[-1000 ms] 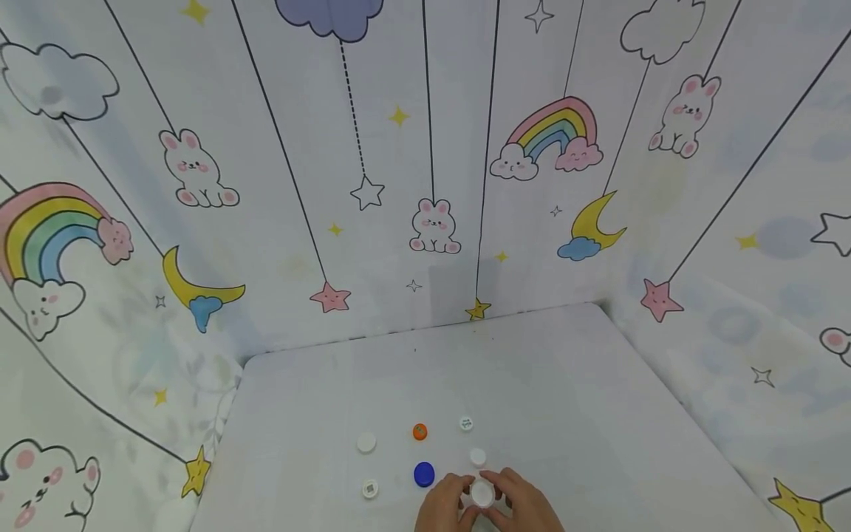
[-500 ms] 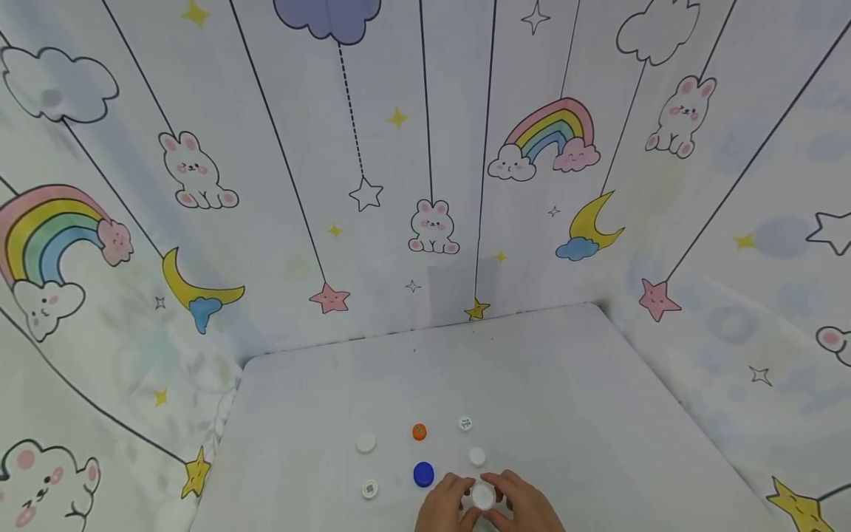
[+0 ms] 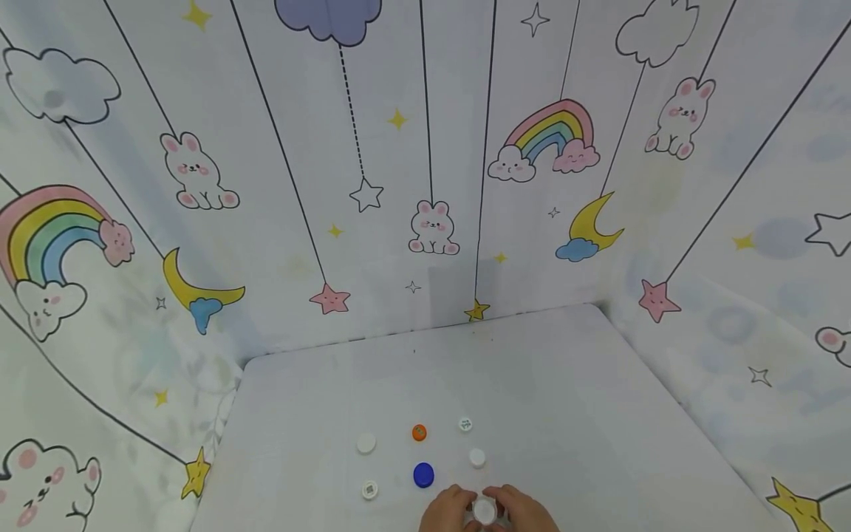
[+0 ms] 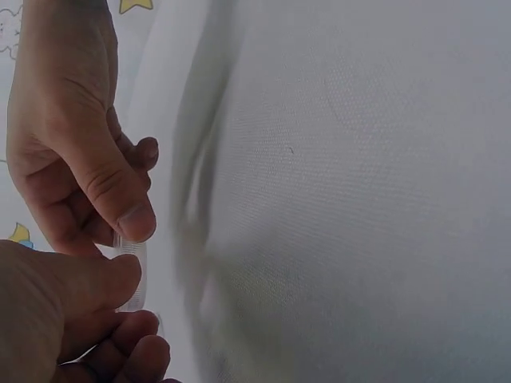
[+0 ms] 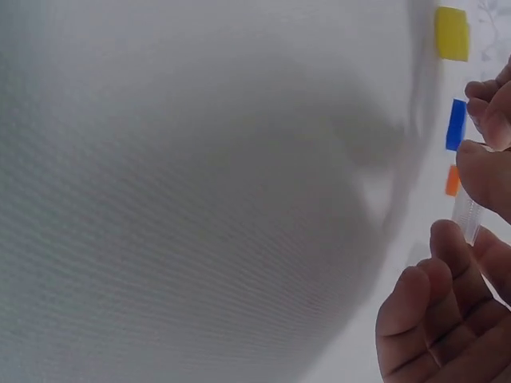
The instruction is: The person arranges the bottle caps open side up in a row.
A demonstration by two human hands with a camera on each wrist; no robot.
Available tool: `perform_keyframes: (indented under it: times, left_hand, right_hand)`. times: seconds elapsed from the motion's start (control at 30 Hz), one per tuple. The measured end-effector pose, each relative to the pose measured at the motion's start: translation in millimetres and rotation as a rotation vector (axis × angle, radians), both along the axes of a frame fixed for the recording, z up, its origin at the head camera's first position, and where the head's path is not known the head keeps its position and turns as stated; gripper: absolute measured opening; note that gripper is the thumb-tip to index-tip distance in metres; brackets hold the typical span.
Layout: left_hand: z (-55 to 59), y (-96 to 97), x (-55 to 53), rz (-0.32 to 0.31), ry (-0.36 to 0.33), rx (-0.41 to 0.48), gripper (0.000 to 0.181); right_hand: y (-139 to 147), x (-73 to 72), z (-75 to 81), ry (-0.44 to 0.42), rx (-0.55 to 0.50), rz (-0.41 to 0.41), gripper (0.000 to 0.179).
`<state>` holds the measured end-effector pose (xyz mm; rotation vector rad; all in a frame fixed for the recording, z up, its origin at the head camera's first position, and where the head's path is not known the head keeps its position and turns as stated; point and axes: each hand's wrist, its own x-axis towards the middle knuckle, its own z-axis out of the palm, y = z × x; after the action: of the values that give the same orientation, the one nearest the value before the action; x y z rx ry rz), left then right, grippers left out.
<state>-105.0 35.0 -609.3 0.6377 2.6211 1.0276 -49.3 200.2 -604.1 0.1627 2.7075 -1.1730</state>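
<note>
Between my two hands is a small round white cap [image 3: 484, 510], low in the head view. My left hand [image 3: 448, 510] grips it from the left with thumb and fingertips. From the right, my right hand [image 3: 524, 511] pinches its other side. Both wrist views show the ribbed, see-through side of this cap [image 4: 132, 271] between the fingertips, partly hidden by them. Just beyond the hands on the table lies a white cap [image 3: 477, 458]. A blue cap [image 3: 423, 475] lies to the left of it.
An orange cap [image 3: 419, 433] and a white cap with printing [image 3: 465, 424] lie farther back. At the left are a plain white cap [image 3: 366, 443] and a white cap with a dark square [image 3: 369, 489]. A patterned curtain [image 3: 372, 258] surrounds the white table [image 3: 545, 384].
Both hands have drawn the cap slightly back toward me, lower in the head view. The caps on the table have stayed in place.
</note>
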Motion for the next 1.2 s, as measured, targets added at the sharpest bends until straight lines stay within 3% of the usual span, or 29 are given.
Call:
perform_keyframes:
  times: [0.23, 0.5, 0.6, 0.8, 0.97, 1.03, 1.2]
  left_hand:
    - [-14.9, 4.6, -6.6, -0.029, 0.059, -0.028, 0.015]
    - [-21.9, 6.3, -10.1, -0.073, 0.066, -0.094, 0.030]
    - [-23.5, 5.5, -11.2, -0.093, 0.100, -0.119, 0.032]
    - [-23.1, 4.9, -12.9, -0.113, 0.188, -0.166, 0.021]
    - [-23.7, 2.2, -11.2, -0.120, 0.176, -0.189, 0.041]
    - [-22.1, 0.5, -10.2, -0.130, 0.153, -0.210, 0.046]
    - [-8.7, 0.0, -13.8, -0.127, 0.082, -0.296, 0.032]
  right_hand:
    - [-6, 4.1, -4.8, 0.017, 0.049, -0.022, 0.089]
    - [-1, -3.2, -10.6, 0.033, 0.104, 0.088, 0.086]
    - [-5, -2.4, -10.1, 0.031, 0.109, 0.069, 0.090]
    - [-14, 3.9, -0.2, 0.047, 0.138, 0.023, 0.092]
    - [-14, 9.4, -0.8, -0.022, 0.135, -0.015, 0.101]
    - [-11, 5.6, -4.2, -0.014, 0.157, -0.004, 0.094]
    - [0, -11.7, -12.1, -0.033, 0.138, -0.027, 0.062]
